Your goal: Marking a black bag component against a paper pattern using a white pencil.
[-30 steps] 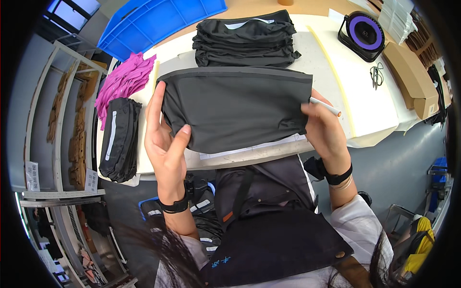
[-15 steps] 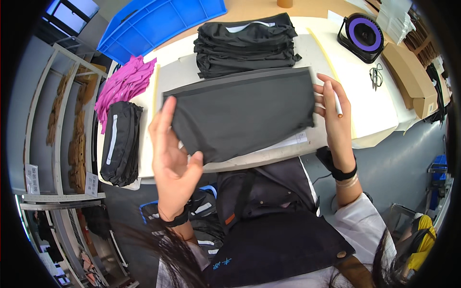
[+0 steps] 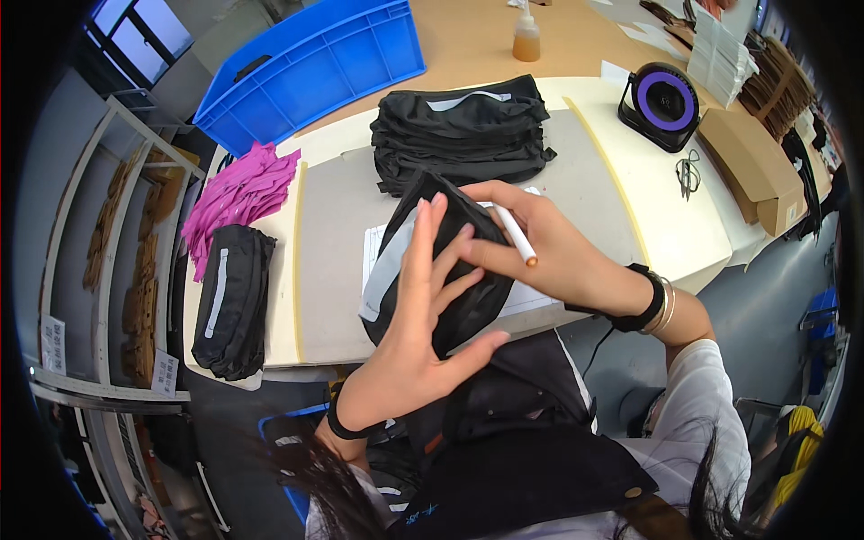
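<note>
A black fabric piece with a pale grey strip [image 3: 385,273] is bent up between my hands over the near table edge. My left hand [image 3: 405,333] lies against it with long fingers stretched out and thumb apart. From the right, my right hand [image 3: 558,243] reaches onto the same piece, its fingertips close to the left fingers. A white pen with an orange-brown tip [image 3: 516,236] is tucked in my right hand. Part of the fabric is hidden behind the hands. Beneath it, a white printed sheet [image 3: 526,300] shows on the grey mat.
Stacked black fabric pieces [image 3: 463,135] lie beyond my hands. At left are another black bundle [image 3: 234,301], purple cloth [image 3: 241,193] and a blue crate [image 3: 315,76]. Scissors [image 3: 688,174], a purple-ringed black round device [image 3: 664,103], an open carton [image 3: 751,171] and a bottle [image 3: 526,38] stand farther off.
The black piece, held out flat and wide before, is now turned and bent, showing its grey strip. My right hand has moved left, close to my left hand, which shifted right.
</note>
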Tool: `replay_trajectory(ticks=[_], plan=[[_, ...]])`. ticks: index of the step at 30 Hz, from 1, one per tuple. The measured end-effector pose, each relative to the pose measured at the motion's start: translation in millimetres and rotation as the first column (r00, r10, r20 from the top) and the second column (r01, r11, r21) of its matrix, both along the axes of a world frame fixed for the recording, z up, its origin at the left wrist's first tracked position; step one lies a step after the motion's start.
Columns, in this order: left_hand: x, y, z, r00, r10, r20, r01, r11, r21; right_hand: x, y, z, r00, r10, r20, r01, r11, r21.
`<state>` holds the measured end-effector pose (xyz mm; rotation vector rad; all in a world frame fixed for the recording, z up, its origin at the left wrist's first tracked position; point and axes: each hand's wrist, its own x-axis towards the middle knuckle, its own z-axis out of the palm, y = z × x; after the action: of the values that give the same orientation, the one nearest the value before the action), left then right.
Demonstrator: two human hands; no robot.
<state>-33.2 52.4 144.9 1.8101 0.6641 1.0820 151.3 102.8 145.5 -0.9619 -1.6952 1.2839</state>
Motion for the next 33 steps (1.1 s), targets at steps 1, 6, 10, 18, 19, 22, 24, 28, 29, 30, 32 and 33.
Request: replay_trajectory(ticks=[1,6,10,18,19,22,24,28,29,30,32,33], plan=[[-2.6,1.5,-3.1,0.999,0.035,0.015,-0.035,0.999,-0.019,1.8,7.8,-2.4,1.0,0.006,0.007,-0.007,0.998,0.059],[-29.4,14.4,-5.3,0.962,0.265,-0.064,-0.258,0.962,0.093,2.1,43.3,23.1,0.989,-0.102,-0.109,0.14,0.886,0.443],[-48.6,39.8,-6.6,0.923,0.381,-0.049,-0.36,0.902,0.236,4.2,73.7,62.2,0.876,-0.204,-0.437,0.291,0.946,0.14],[-58.7,97.1,-30.1,0.828,0.471,-0.305,-0.388,0.873,0.294,61.0,174.0,-4.5,0.797,-0.523,-0.303,0.505,0.852,-0.139],[-59.1,103.6,-31.2,0.824,0.478,-0.306,-0.395,0.87,0.295,55.6,170.1,-5.9,0.801,-0.516,-0.304,0.498,0.856,-0.139],[-51.4,126.2,-37.5,0.825,0.44,-0.356,-0.341,0.888,0.308,49.7,161.7,-16.3,0.807,-0.591,-0.011,0.59,0.806,-0.044],[-41.3,137.6,-41.5,0.843,0.419,-0.338,-0.376,0.908,0.186,54.6,163.9,-15.6,0.789,-0.589,-0.177,0.583,0.808,-0.089],[-20.4,152.7,-37.8,0.838,0.469,-0.28,-0.483,0.875,0.022,66.0,167.2,-17.2,0.718,-0.625,-0.306,0.636,0.768,-0.076],[-17.7,155.2,-35.3,0.888,0.397,-0.231,-0.414,0.91,-0.032,69.9,170.0,-22.3,0.728,-0.648,-0.224,0.664,0.748,-0.004],[-14.0,159.0,-33.1,0.931,0.32,-0.176,-0.337,0.938,-0.078,84.3,183.0,-38.9,0.752,-0.639,-0.161,0.651,0.759,0.031],[-10.8,166.1,-34.1,0.914,0.356,-0.194,-0.349,0.934,0.073,88.5,187.0,-46.1,0.774,-0.632,-0.047,0.633,0.769,0.088],[-9.0,167.9,-34.4,0.895,0.394,-0.207,-0.35,0.911,0.22,88.6,185.5,-45.9,0.781,-0.621,0.069,0.609,0.781,0.14]])
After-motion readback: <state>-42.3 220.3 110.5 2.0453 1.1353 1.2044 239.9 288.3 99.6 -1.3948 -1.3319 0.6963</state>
